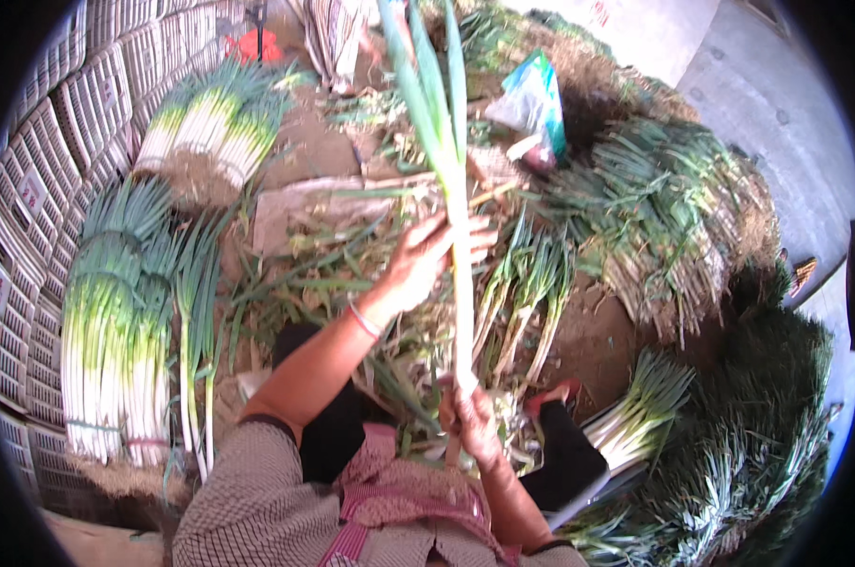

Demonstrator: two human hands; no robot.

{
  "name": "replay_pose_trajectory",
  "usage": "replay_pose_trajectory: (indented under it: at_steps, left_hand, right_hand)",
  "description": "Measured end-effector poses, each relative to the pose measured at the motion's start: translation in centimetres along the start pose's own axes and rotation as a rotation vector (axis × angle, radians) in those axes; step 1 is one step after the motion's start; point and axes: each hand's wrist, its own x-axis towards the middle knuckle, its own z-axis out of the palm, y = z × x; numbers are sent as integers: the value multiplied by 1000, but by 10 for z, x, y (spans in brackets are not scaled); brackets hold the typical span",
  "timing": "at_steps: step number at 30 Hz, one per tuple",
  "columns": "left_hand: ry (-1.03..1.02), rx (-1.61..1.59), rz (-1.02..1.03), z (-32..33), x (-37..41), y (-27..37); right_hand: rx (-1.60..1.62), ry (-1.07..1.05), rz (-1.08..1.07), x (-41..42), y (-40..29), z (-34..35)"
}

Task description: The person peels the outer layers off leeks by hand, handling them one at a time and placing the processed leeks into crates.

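Note:
A long leek-like green onion stands lengthwise in front of me, white at its near end with green leaves at the far end. My right hand is closed around its root end. Against the middle of the stalk lies my left hand, fingers spread and partly behind it; whether it grips is unclear. Several untrimmed green onions lie on the ground just right of the stalk. Loose peeled leaves cover the ground beneath my hands.
Tied bundles of cleaned green onions lie at left, with more bundles beyond. Plastic crates are stacked along the left edge. Large piles of green onions fill the right side. A smaller bunch lies near my right knee; a plastic bag lies ahead.

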Motion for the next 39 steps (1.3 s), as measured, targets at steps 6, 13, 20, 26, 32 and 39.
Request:
replay_pose_trajectory:
  at_steps: [6, 13, 20, 26, 32, 39]
  left_hand:
    - [-131, 17, -112, 7, -17, 24]
    - [61, 300, -9, 21, -21, 37]
    - [169, 257, 47, 25, -17, 30]
    - [91, 611, 230, 30, -26, 24]
    - [-634, 884, -52, 67, -108, 8]
    - [-1203, -76, -669, 79, -127, 70]
  right_hand:
    - [55, -26, -63, -9, 2, -3]
    - [-43, -29, -55, -19, -5, -4]
    - [64, -75, -56, -29, -14, -7]
    - [326, -129, -55, -25, -12, -6]
    - [-213, 219, -320, -2, -10, -23]
    - [-475, 408, -527, 7, -30, -26]
